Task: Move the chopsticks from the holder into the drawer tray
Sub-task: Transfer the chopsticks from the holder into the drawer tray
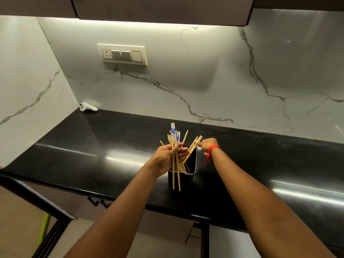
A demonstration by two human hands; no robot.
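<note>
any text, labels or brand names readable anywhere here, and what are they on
No text here is readable.
Chopstick paper sleeves standing in the black holder: blue printing, too blurred to read.
Switch plate on the marble wall: no visible lettering.
White controller on the countertop: no legible marking.

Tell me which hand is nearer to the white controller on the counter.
Left. The left hand is at the holder, on the side toward the white controller; the right hand is beyond the holder.
</note>
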